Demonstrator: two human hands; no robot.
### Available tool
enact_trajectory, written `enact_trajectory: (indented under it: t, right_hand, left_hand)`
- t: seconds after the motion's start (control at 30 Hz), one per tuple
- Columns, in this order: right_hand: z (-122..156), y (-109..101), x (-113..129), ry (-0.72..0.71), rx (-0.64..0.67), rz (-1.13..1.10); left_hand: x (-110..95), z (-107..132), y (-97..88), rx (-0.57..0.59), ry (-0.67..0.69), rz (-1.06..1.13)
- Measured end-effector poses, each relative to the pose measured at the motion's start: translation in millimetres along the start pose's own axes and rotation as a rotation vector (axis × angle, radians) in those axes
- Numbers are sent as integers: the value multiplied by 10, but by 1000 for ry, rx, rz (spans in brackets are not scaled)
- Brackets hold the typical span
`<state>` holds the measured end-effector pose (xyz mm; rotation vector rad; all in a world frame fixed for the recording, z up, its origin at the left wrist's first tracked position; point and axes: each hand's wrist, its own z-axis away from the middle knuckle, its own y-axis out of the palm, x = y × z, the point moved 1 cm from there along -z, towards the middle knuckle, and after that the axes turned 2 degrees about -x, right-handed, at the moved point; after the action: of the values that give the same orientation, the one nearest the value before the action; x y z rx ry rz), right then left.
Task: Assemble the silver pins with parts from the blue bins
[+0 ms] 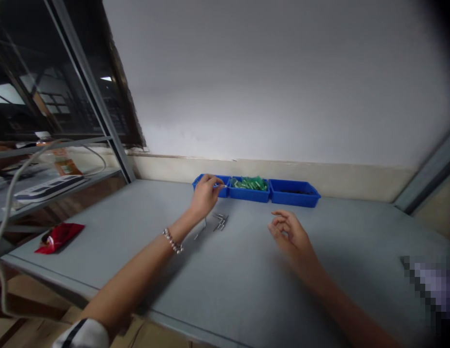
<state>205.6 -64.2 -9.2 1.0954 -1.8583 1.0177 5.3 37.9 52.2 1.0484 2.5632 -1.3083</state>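
Note:
My left hand [206, 197], with a beaded bracelet on its wrist, is over the front of the left blue bin [225, 193]. Its thumb and fingers pinch a thin shiny metal piece [220, 186], too small to make out fully; the hand hides much of that bin. Below it on the table lie several L-shaped silver hex keys [221, 222], one apart from the small pile. My right hand [290, 234] hovers above the table in front of the right blue bin [295, 199], fingers loosely curled and apart, with nothing visible in them.
Small green packets [249, 183] fill the middle blue bin [249, 195]; dark small pieces lie in the right one. A red packet [60, 238] is at the table's left edge. A power strip [50, 188], bottle [65, 162] and cable [9, 203] are further left. A wall stands behind.

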Motion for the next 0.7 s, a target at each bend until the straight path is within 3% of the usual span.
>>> enact_trajectory:
  t: [0.1,0.17,0.27,0.43,0.57,0.7]
  right_hand:
    - [8,7,4,-23,7,13]
    - [12,12,6,-15,20,31]
    - [11,12,5,-8,34,54]
    - [10,7,-10,-39,29,80]
    - [15,-5,-1,-37,22,102]
    - [17,-22,26,-33,26,115]
  left_hand:
    - [150,-315,-43,109,68,-455]
    - [208,-444,-8,156,72,-553]
    - [276,-507,110,198,35,-627]
    - [411,-470,300,378,-23,-639]
    - [470,-489,325,442,-63,-631]
    - [407,-446,272,412,-56,-638]
